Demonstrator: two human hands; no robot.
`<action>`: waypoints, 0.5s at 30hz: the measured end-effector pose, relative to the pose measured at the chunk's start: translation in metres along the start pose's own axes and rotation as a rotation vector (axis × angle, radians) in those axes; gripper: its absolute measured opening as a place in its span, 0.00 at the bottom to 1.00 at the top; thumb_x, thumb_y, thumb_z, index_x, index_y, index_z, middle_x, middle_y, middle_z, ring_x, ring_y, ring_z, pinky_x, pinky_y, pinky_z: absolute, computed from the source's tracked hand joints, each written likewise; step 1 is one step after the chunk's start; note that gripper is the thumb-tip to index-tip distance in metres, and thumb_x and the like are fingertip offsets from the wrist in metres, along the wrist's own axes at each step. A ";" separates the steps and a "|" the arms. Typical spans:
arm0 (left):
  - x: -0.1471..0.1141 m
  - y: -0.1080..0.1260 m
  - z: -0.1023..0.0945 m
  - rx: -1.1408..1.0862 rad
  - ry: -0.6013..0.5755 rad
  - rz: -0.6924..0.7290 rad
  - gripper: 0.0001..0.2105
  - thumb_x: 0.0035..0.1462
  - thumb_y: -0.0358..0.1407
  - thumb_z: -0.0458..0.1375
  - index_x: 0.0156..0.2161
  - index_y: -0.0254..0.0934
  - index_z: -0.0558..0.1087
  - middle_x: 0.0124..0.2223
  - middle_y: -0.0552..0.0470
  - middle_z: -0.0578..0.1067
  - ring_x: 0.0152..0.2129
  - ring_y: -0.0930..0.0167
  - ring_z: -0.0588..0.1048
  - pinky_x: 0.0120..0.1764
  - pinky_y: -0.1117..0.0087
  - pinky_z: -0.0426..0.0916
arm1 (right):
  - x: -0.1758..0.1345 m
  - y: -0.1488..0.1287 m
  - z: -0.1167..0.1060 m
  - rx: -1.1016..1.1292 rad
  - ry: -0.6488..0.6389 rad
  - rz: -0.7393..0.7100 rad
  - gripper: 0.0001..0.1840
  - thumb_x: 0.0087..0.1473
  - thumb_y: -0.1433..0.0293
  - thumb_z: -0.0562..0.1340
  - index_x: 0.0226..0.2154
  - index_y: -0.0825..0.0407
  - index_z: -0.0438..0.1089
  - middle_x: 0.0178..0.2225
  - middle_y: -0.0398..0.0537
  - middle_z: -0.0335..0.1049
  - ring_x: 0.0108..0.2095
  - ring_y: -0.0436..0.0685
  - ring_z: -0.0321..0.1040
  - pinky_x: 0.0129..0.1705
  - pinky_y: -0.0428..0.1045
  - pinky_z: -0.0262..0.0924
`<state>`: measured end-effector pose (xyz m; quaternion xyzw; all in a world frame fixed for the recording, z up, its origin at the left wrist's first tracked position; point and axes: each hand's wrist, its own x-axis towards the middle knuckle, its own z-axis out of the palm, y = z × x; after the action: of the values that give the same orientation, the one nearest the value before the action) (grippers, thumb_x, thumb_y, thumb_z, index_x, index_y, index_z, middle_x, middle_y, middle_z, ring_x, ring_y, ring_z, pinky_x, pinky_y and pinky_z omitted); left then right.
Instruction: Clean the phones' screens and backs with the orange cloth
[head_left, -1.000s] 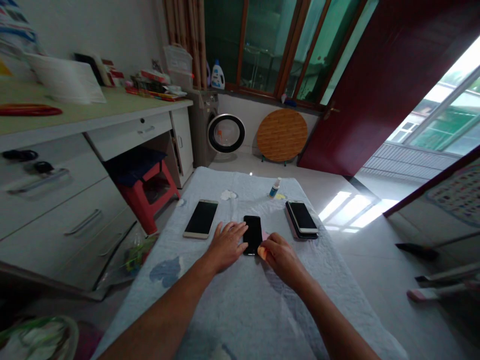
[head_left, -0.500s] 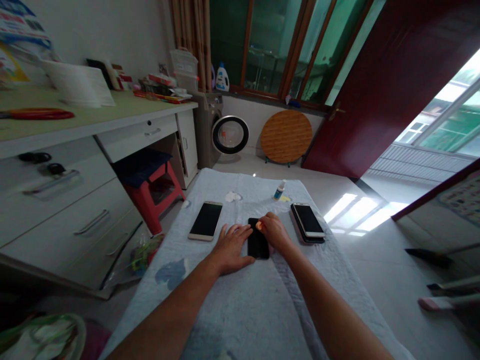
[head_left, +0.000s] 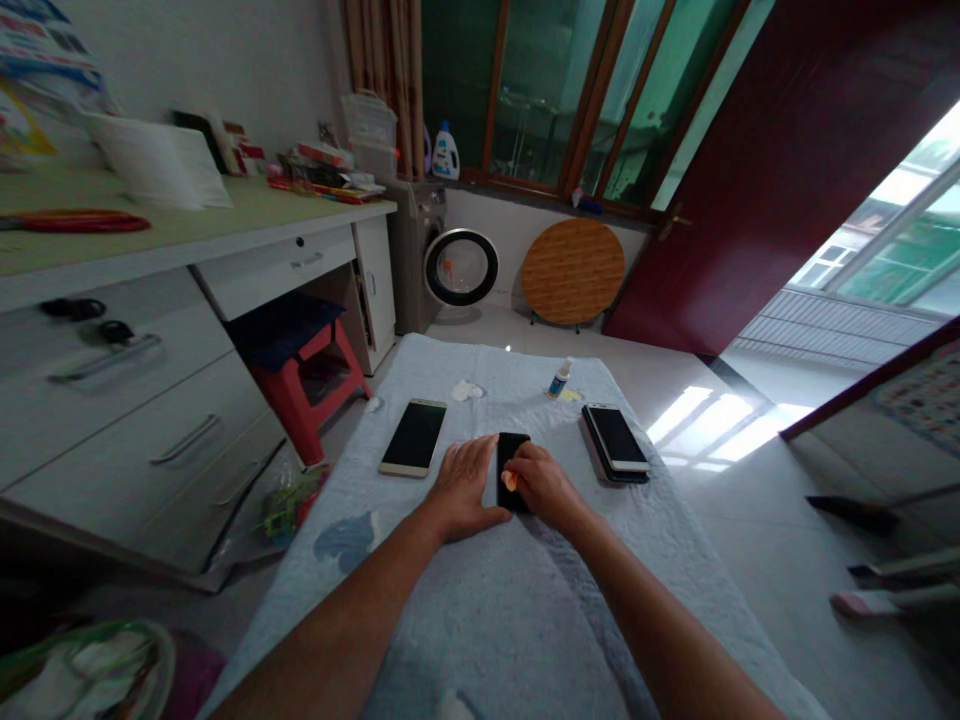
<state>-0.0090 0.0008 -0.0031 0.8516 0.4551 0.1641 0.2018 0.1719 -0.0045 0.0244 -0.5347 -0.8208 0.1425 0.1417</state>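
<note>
Left hand [head_left: 466, 492], thumb apart from fingers, steadies the phone [head_left: 513, 448]; right hand [head_left: 546, 480], fingers clamped on an orange wad [head_left: 509, 481], perhaps cloth, overlies it.

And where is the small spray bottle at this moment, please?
In the head view, the small spray bottle stands near the far edge of the pale cloth, right of centre, beyond the right hand and left of the stacked phones.
</note>
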 end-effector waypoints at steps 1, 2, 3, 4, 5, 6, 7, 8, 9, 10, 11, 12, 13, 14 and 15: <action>0.000 0.000 0.001 0.009 0.006 -0.003 0.49 0.46 0.48 0.62 0.66 0.39 0.40 0.67 0.40 0.49 0.64 0.56 0.47 0.62 0.49 0.38 | -0.006 -0.003 -0.001 0.002 -0.029 -0.022 0.13 0.56 0.77 0.56 0.35 0.51 0.75 0.37 0.46 0.65 0.38 0.52 0.60 0.41 0.45 0.53; 0.000 -0.001 0.001 0.019 0.008 -0.005 0.47 0.46 0.49 0.62 0.66 0.40 0.43 0.68 0.40 0.49 0.64 0.56 0.47 0.62 0.49 0.38 | -0.011 -0.006 -0.003 -0.001 -0.057 -0.048 0.12 0.56 0.77 0.57 0.34 0.50 0.75 0.37 0.46 0.65 0.38 0.51 0.60 0.40 0.45 0.53; 0.000 -0.001 0.001 0.027 0.004 -0.006 0.45 0.46 0.49 0.62 0.66 0.41 0.46 0.68 0.41 0.48 0.64 0.56 0.46 0.62 0.49 0.39 | -0.014 -0.009 -0.005 -0.009 -0.083 -0.079 0.11 0.56 0.76 0.57 0.33 0.49 0.75 0.36 0.45 0.64 0.38 0.51 0.60 0.40 0.45 0.52; 0.000 -0.001 0.001 0.033 -0.004 -0.005 0.43 0.46 0.49 0.63 0.64 0.42 0.51 0.68 0.42 0.48 0.64 0.55 0.46 0.62 0.49 0.39 | -0.017 -0.011 -0.006 -0.023 -0.103 -0.112 0.10 0.56 0.75 0.58 0.32 0.49 0.75 0.36 0.45 0.64 0.37 0.51 0.59 0.39 0.45 0.52; 0.000 -0.001 0.001 0.036 -0.013 -0.004 0.41 0.45 0.50 0.63 0.63 0.43 0.54 0.68 0.43 0.47 0.64 0.54 0.46 0.62 0.49 0.39 | -0.018 -0.013 -0.008 -0.039 -0.119 -0.145 0.09 0.56 0.74 0.59 0.31 0.49 0.75 0.36 0.45 0.64 0.37 0.52 0.59 0.39 0.46 0.51; 0.000 -0.001 0.001 0.036 -0.019 -0.004 0.39 0.45 0.50 0.64 0.62 0.44 0.57 0.68 0.44 0.47 0.64 0.54 0.46 0.62 0.48 0.39 | -0.018 -0.014 -0.010 -0.057 -0.134 -0.178 0.08 0.56 0.74 0.59 0.31 0.49 0.75 0.36 0.45 0.64 0.37 0.52 0.58 0.39 0.46 0.51; 0.000 -0.001 0.000 0.033 -0.022 -0.003 0.38 0.45 0.50 0.64 0.61 0.45 0.59 0.68 0.44 0.47 0.64 0.53 0.46 0.62 0.48 0.39 | -0.017 -0.015 -0.011 -0.077 -0.145 -0.206 0.08 0.55 0.73 0.60 0.31 0.49 0.75 0.37 0.45 0.64 0.38 0.52 0.58 0.39 0.46 0.51; 0.000 -0.001 0.000 0.028 -0.022 -0.003 0.37 0.45 0.49 0.64 0.60 0.46 0.60 0.68 0.45 0.48 0.64 0.53 0.46 0.62 0.48 0.39 | -0.015 -0.016 -0.011 -0.098 -0.154 -0.230 0.07 0.55 0.73 0.61 0.31 0.49 0.75 0.37 0.45 0.64 0.38 0.52 0.58 0.39 0.47 0.50; 0.000 -0.001 -0.001 0.023 -0.020 -0.003 0.36 0.45 0.49 0.64 0.60 0.47 0.61 0.68 0.46 0.48 0.64 0.54 0.46 0.62 0.48 0.39 | -0.012 -0.016 -0.012 -0.121 -0.162 -0.250 0.07 0.54 0.73 0.61 0.31 0.48 0.75 0.38 0.45 0.64 0.38 0.53 0.58 0.39 0.47 0.50; 0.000 -0.001 -0.001 0.017 -0.019 -0.004 0.35 0.45 0.48 0.64 0.59 0.47 0.62 0.68 0.46 0.49 0.64 0.54 0.47 0.62 0.48 0.39 | -0.008 -0.016 -0.012 -0.146 -0.170 -0.268 0.06 0.54 0.73 0.62 0.31 0.48 0.75 0.38 0.45 0.64 0.39 0.53 0.57 0.39 0.47 0.50; 0.000 -0.001 -0.002 0.013 -0.022 -0.006 0.35 0.45 0.47 0.65 0.59 0.47 0.62 0.68 0.47 0.49 0.64 0.54 0.47 0.62 0.48 0.40 | -0.005 -0.016 -0.012 -0.174 -0.176 -0.285 0.06 0.54 0.72 0.62 0.31 0.48 0.75 0.38 0.46 0.64 0.39 0.53 0.57 0.39 0.48 0.50; 0.001 -0.001 -0.003 0.009 -0.026 -0.012 0.35 0.44 0.47 0.65 0.58 0.47 0.63 0.68 0.46 0.50 0.64 0.54 0.47 0.62 0.49 0.40 | -0.001 -0.015 -0.012 -0.206 -0.181 -0.299 0.05 0.54 0.72 0.63 0.31 0.48 0.75 0.38 0.46 0.64 0.39 0.54 0.57 0.39 0.48 0.50; 0.001 -0.001 -0.003 0.008 -0.032 -0.018 0.35 0.44 0.48 0.66 0.58 0.46 0.63 0.68 0.46 0.50 0.64 0.54 0.46 0.62 0.49 0.40 | 0.002 -0.015 -0.012 -0.236 -0.182 -0.308 0.05 0.54 0.71 0.63 0.31 0.48 0.75 0.38 0.47 0.64 0.39 0.54 0.56 0.39 0.48 0.50; 0.001 -0.001 -0.004 0.008 -0.040 -0.024 0.36 0.43 0.48 0.66 0.58 0.45 0.63 0.68 0.45 0.50 0.64 0.54 0.46 0.62 0.49 0.40 | 0.005 -0.014 -0.013 -0.263 -0.180 -0.313 0.05 0.55 0.70 0.63 0.31 0.48 0.75 0.39 0.48 0.64 0.39 0.55 0.56 0.40 0.49 0.51; 0.001 -0.001 -0.004 0.009 -0.047 -0.027 0.37 0.42 0.49 0.66 0.59 0.45 0.62 0.68 0.44 0.50 0.64 0.54 0.46 0.62 0.49 0.40 | 0.008 -0.013 -0.013 -0.283 -0.174 -0.313 0.05 0.55 0.69 0.63 0.31 0.49 0.75 0.38 0.48 0.64 0.39 0.55 0.56 0.40 0.49 0.51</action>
<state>-0.0110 0.0028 0.0002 0.8498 0.4626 0.1393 0.2109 0.1630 -0.0014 0.0418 -0.4012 -0.9146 0.0479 0.0146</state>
